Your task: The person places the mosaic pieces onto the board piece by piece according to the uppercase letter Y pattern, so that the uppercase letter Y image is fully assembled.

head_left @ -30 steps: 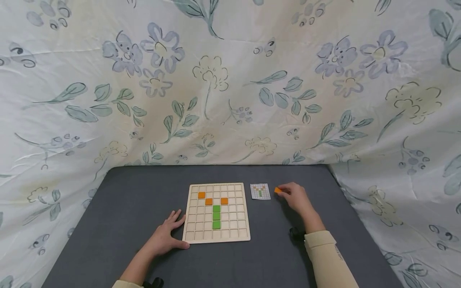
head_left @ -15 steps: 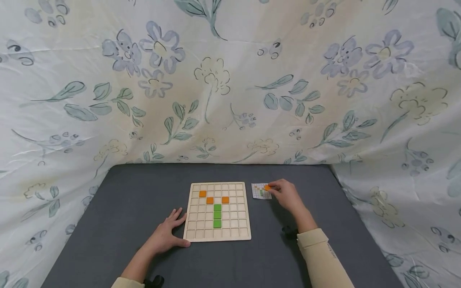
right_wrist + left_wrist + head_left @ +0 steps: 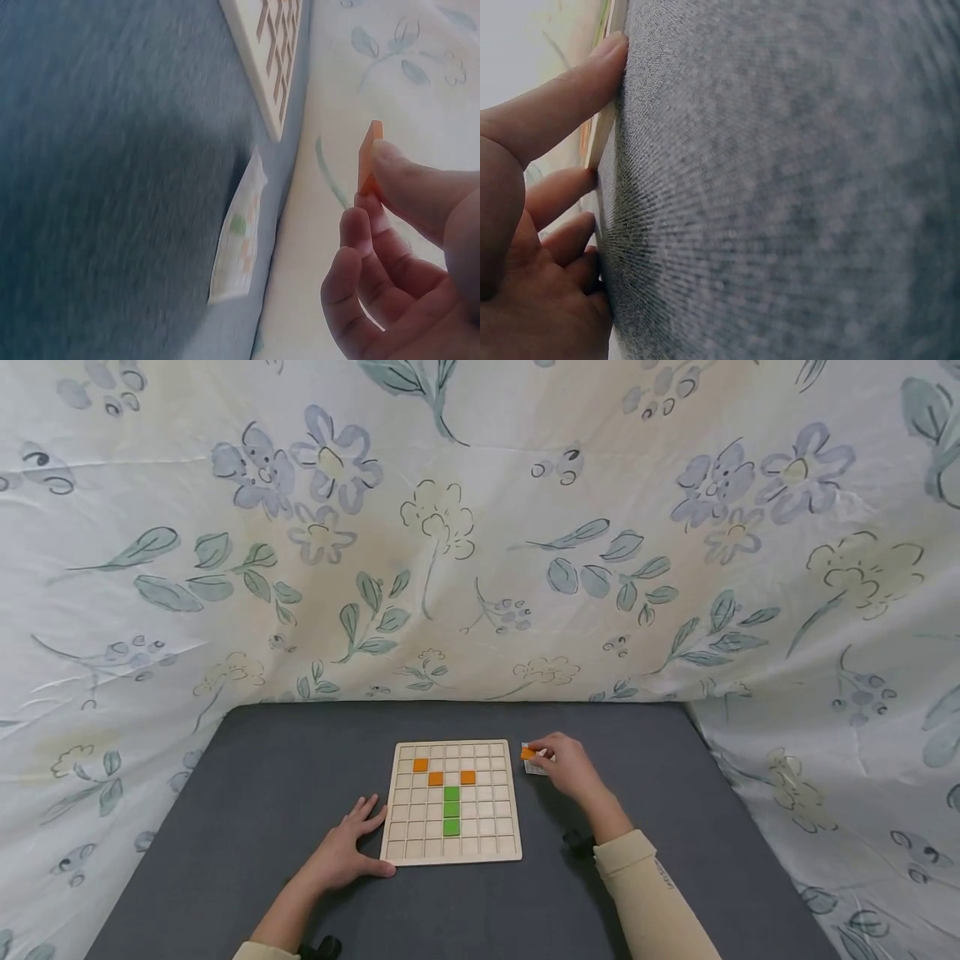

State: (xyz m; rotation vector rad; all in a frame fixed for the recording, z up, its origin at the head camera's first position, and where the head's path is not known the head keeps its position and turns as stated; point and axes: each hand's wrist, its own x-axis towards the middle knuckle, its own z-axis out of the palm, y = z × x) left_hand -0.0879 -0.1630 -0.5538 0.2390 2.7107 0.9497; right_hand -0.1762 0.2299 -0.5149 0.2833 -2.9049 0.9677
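A light wooden grid board [image 3: 487,847] lies on the dark table. Set in its squares are three orange tiles [image 3: 421,765] in the upper rows and three green tiles [image 3: 452,809] in one column below. My left hand [image 3: 343,853] rests at the board's lower left, thumb at the corner and fingers spread along the left edge. With thumb and fingertips my right hand [image 3: 570,768] pinches another orange tile [image 3: 368,159], raised above the table. Under it lies a small pattern card [image 3: 238,232], mostly hidden by the hand in the head view.
The dark grey cloth-covered table [image 3: 300,752] runs back to a floral curtain [image 3: 480,568], which hangs behind and along both sides. A dark wrist strap [image 3: 577,843] shows under the right forearm.
The right hand has moved left with the orange tile, from right of the card to over it, close to the board's right edge. The left hand and the board stay put.
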